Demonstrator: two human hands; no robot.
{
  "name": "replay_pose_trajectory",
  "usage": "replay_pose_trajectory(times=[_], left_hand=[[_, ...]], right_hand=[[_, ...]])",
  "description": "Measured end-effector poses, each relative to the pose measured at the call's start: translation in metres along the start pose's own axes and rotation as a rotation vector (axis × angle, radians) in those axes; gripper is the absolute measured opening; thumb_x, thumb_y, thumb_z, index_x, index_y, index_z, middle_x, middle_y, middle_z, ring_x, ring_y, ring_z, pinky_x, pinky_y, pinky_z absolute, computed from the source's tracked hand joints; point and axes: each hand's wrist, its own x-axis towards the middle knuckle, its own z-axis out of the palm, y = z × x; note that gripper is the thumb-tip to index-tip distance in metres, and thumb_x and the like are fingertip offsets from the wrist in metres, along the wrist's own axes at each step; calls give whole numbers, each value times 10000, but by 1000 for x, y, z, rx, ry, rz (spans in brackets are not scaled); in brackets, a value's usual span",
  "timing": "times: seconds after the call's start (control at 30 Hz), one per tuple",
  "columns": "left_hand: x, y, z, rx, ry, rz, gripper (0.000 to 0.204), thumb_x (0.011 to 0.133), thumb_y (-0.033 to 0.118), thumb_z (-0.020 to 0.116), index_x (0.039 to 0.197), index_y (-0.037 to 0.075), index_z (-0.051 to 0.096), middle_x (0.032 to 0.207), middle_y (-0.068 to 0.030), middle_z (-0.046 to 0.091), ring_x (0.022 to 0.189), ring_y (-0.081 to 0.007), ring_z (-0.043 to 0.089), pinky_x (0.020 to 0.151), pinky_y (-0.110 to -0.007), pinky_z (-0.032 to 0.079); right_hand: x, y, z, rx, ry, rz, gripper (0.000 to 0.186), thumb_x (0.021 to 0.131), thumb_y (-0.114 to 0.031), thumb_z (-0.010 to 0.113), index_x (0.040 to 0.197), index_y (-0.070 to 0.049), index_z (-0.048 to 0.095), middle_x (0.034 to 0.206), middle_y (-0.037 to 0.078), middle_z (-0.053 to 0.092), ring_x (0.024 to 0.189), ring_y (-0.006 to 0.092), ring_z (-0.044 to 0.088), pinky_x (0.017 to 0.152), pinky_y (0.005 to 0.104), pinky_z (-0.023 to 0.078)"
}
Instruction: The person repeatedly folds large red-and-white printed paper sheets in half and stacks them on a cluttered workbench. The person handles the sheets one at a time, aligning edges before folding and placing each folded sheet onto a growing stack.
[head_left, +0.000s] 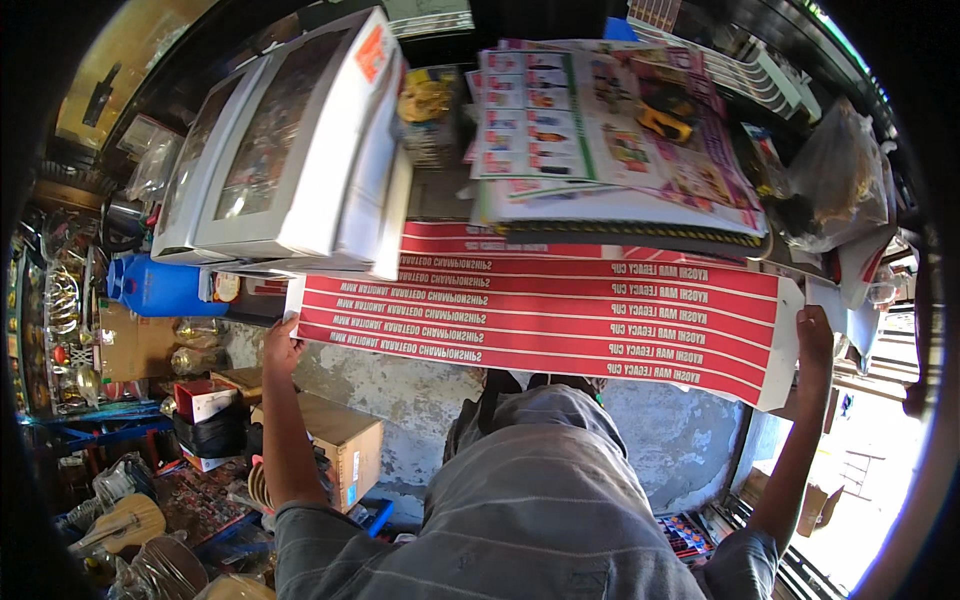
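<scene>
A long red printed sheet [540, 310] with white stripes, mirrored white lettering and pale end margins stretches across in front of my body. My left hand [284, 345] is closed on its left end, at the near corner. At the opposite end my right hand [815, 332] grips the pale right margin, with the fingers partly hidden. The sheet's far part lies on a table, under the overhang of the stacks there, while its near edge hangs over the front.
White boxes with clear windows [290, 150] stand at the far left of the table. Stacked papers [600, 140] carry a yellow-black tape measure [668, 112]. A blue container [165, 285] sits left. Below are a cardboard box [340, 445] and a small guitar [125, 525]; a plastic bag [840, 180] is at right.
</scene>
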Motion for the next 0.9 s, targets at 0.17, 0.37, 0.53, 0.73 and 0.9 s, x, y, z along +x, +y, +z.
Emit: replay_pose_trajectory(times=[0.17,0.37,0.53,0.73,0.9], left_hand=[[59,25,-37,194,232,18,424,972,233,860,1329,73,695,1048,-83,719,758,-181,629,614,-362,544],[135,57,-72,234,370,175,391,971,222,860,1284,34,722,1012,-86,721,766,-201,626,595,-361,536],[175,77,-79,251,517,295,468,999,219,824,1430,83,702,1105,-89,757,931,-261,680,717,-436,573],[135,78,-6,1029,1000,522,670,869,507,871,1212,-43,702,1211,-226,761,1071,-397,723,946,-519,577],[62,-57,147,1548,252,1419,636,990,374,756,1498,22,605,1457,-231,658,1407,-434,570,1224,-642,349]], right_hand=[[-13,-28,100,167,-125,-112,234,1141,-231,607,1240,-21,643,1107,68,685,1040,153,619,956,330,481],[9,-39,193,179,-2,-55,267,1133,-185,615,1290,23,673,1169,66,714,1095,146,629,995,318,484],[32,-37,251,482,-73,111,395,1109,-220,640,1440,-5,644,1332,107,710,1196,193,641,1051,359,501],[63,5,347,770,20,95,503,1085,-276,677,1504,-15,582,1402,84,663,1237,204,618,1057,366,504],[97,8,384,62,159,38,464,1054,-292,667,1448,-48,640,1416,137,684,1312,296,620,1115,422,496]])
